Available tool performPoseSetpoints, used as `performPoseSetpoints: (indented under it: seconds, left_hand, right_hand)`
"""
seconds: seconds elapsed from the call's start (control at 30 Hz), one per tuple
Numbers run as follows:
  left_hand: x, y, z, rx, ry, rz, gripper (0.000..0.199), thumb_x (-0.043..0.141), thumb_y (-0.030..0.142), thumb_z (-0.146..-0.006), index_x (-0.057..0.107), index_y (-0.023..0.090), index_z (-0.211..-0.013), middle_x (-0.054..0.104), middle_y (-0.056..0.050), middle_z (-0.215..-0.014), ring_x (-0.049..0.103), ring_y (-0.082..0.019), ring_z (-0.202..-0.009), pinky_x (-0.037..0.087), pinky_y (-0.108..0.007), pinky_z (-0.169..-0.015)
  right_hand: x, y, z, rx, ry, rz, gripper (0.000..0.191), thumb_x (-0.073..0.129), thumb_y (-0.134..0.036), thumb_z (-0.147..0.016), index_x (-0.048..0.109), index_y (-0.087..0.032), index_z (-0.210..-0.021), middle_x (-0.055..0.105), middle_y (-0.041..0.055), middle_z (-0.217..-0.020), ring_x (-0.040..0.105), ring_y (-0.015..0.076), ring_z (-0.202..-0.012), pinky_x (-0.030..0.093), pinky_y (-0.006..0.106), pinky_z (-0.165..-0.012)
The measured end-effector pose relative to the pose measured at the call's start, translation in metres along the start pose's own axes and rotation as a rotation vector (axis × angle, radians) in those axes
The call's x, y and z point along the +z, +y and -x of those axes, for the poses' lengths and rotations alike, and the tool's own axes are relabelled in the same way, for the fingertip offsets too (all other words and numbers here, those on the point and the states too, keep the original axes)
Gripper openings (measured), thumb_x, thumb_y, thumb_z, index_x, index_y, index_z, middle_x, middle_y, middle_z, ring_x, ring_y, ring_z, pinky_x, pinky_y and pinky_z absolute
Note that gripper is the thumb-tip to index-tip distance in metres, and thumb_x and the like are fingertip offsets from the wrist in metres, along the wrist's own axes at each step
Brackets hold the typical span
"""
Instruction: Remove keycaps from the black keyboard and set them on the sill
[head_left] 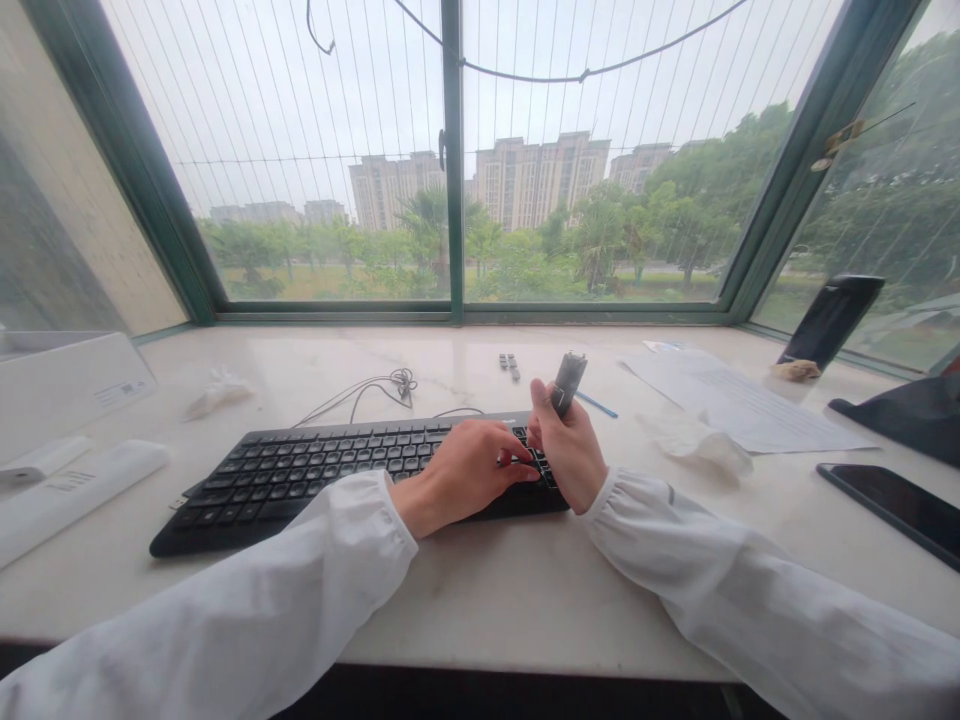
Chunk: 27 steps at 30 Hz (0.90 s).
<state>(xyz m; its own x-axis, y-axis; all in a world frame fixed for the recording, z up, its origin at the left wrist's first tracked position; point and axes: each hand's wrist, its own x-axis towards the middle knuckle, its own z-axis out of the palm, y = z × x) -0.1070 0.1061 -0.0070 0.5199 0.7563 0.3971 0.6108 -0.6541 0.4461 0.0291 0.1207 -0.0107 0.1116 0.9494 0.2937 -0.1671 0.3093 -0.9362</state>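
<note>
On a pale counter (465, 600) below a window (456, 200), your black kbd (292, 468) lay lengthwise before you, its R end under both hands. Your R hand (574, 450) was closed round a dark handheld piece (570, 375), thumb up, its top end jutting above the fist. Your L hand (461, 475) reached over the kbd, thumb & index bent close together above the R-end keys; couldn't tell if they pinched anything.

Behind the kbd, a few small grey pieces (509, 366), prob. keycaps, lay loose in a group. A blue stick (598, 404) lay just beyond your R hand.

Progress, at a guess: only a few caps were off; the kbd's L & middle rows still looked full. Your hands hid much of the R end, so what was left there was unclear.
</note>
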Motion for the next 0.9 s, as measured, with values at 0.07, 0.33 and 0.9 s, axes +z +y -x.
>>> performPoseSetpoints:
  seconds: [0.07, 0.33, 0.9]
  left_hand:
    - [-0.002, -0.001, -0.001, -0.009, -0.013, 0.027, 0.016, 0.068, 0.036, -0.077, 0.076, 0.026, -0.087, 0.066, 0.001, -0.072, 0.056, -0.012, -0.063, 0.04, -0.023, -0.065]
    - [-0.013, -0.012, -0.006, -0.065, -0.135, 0.094, 0.025, 0.065, 0.047, -0.076, 0.076, 0.03, -0.091, 0.068, 0.003, -0.073, 0.052, -0.011, -0.062, 0.034, -0.021, -0.061]
    - [-0.011, -0.014, -0.008, -0.129, -0.107, 0.044, 0.039, 0.062, 0.052, -0.071, 0.068, 0.014, -0.065, 0.048, 0.002, -0.052, 0.041, -0.009, -0.051, 0.027, -0.021, -0.049]
  right_hand:
    - [0.001, -0.001, 0.0, 0.039, 0.011, -0.094, 0.047, 0.062, -0.054, -0.078, 0.035, -0.021, -0.06, 0.032, -0.0085, -0.044, 0.029, 0.0058, -0.039, 0.025, 0.022, -0.038]
    - [-0.001, -0.004, 0.004, 0.043, -0.23, -0.31, 0.043, 0.062, -0.044, -0.082, 0.033, -0.021, -0.06, 0.026, -0.0101, -0.042, 0.02, 0.0044, -0.036, 0.019, 0.02, -0.036]
    - [-0.006, -0.001, 0.02, -0.329, -0.365, 0.257, 0.041, 0.054, -0.045, -0.087, 0.042, -0.019, -0.057, 0.038, -0.0035, -0.054, 0.036, 0.0099, -0.052, 0.035, 0.025, -0.054]
